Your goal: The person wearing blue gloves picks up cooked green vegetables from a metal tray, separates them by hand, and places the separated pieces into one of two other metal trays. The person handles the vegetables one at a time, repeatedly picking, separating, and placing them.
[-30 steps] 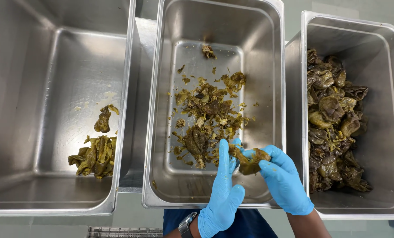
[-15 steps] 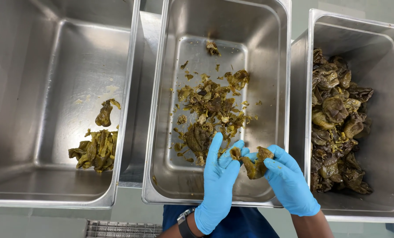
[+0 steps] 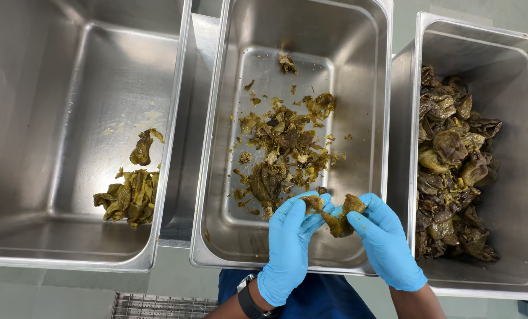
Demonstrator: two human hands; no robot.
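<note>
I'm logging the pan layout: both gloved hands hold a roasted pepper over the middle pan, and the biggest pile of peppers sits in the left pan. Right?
Not quite. The head view shows the biggest pile in the right pan; the left pan holds only a small heap. Both hands, left and right, do hold a pepper over the middle pan.

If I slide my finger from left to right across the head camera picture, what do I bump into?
Left steel pan → small pile of green pieces → middle steel pan with scattered scraps → right steel pan heaped with dark roasted peppers.
</note>
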